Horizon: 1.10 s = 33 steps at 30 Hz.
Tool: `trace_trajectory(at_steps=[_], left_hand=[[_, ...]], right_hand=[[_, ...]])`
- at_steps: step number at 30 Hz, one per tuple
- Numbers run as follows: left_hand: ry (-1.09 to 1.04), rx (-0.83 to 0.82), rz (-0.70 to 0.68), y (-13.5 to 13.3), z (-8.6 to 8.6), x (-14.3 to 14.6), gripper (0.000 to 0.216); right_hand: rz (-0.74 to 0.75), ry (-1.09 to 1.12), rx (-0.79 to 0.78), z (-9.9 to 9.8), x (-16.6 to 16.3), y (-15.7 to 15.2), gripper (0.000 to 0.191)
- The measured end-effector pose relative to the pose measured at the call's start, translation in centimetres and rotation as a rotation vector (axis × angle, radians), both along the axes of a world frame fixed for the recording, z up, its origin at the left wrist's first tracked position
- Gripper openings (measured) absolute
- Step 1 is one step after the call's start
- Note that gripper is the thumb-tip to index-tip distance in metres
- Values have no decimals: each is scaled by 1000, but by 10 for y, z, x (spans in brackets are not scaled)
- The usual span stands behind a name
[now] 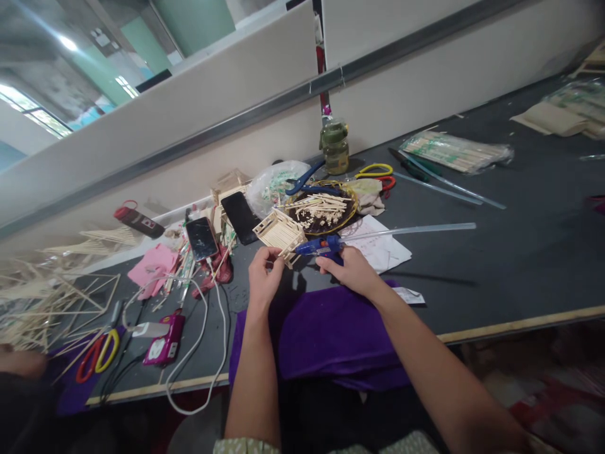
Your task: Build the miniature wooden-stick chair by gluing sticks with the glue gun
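Observation:
My left hand (pixel 263 272) is closed, pinching the near edge of a small wooden stick model (pixel 280 232) shaped like a little frame. My right hand (pixel 350 270) is wrapped round a blue glue gun (pixel 317 246) with a long clear glue stick (pixel 416 230) trailing out to the right. The gun's nozzle points left at the model's corner. Both hands hover over a purple cloth (pixel 326 334) on the dark table (pixel 520 252). Just behind the model sits a round dish (pixel 348 214) holding several cut wooden sticks.
Two phones (pixel 202 238) lie at the left, near a pink paper (pixel 154 266), white cables and a magenta device (pixel 164 343). Scissors (pixel 101 353), a stick framework (pixel 42 302), a green jar (pixel 334 148), packed sticks (pixel 454 151) and white paper (pixel 382 249) lie around. Another person's hand (pixel 21 362) shows at far left.

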<state>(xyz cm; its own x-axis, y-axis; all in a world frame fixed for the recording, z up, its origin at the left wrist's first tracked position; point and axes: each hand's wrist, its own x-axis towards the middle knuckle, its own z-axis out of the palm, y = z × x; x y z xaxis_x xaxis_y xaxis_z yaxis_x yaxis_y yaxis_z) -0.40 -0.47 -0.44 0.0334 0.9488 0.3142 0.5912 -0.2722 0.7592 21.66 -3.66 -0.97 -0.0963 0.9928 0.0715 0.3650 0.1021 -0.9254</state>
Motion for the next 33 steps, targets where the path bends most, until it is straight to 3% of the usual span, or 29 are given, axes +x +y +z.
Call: trace_trajectory(at_steps=[5, 11, 17, 33], left_hand=[[-48, -23, -19, 0, 0, -4, 14], [90, -16, -110, 2, 0, -5, 21], [161, 28, -106, 5, -6, -6, 9], [48, 27, -107, 4, -3, -5, 7]], right_hand=[[0, 11, 28, -2, -1, 1, 33], [9, 21, 22, -3, -2, 1, 34], [12, 27, 49, -1, -2, -1, 33], [0, 36, 53, -3, -2, 0, 34]])
